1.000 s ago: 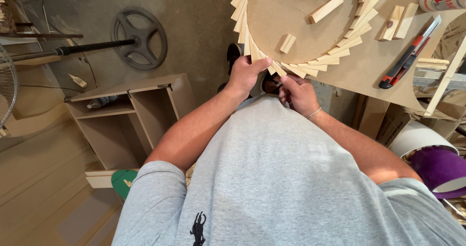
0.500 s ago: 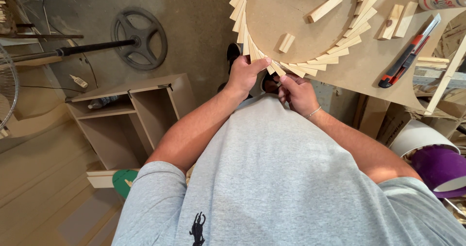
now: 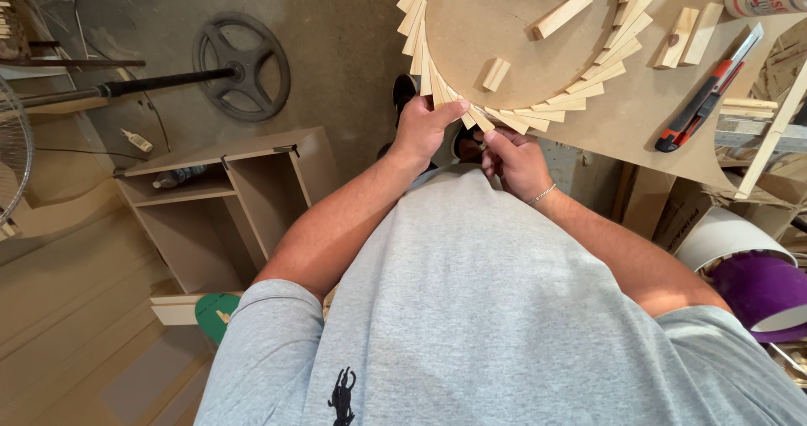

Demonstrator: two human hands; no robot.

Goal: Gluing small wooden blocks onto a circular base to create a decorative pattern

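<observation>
Head view: slat [image 3: 473,120] between both grips (touching)

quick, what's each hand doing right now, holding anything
Left hand: fingers bent, thumb pressing on the ring of wooden slats; no closed grip visible.
Right hand: pinched shut on a small wooden slat at the ring's edge.

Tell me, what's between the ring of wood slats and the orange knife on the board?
Two short wood blocks lie side by side between the slat ring and the utility knife, seen in the head view.
</observation>
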